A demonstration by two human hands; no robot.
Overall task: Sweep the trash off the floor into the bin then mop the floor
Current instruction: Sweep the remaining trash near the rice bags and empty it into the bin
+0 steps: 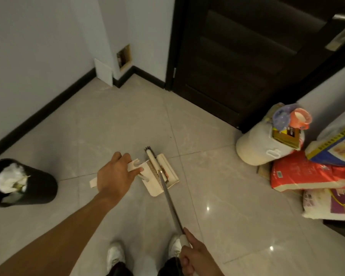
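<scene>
A cream dustpan lies on the tiled floor in the middle of the view, with a small reddish piece of trash in it. The broom head rests across the pan, and its metal pole slants down to my right hand, which grips the white handle end. My left hand reaches over the dustpan's cream handle, fingers spread and thumb touching it. A black bin holding white paper waste stands at the left.
A dark door stands closed ahead. A white sack and stacked printed bags crowd the right wall. White walls with black skirting run along the left. My white shoes are at the bottom.
</scene>
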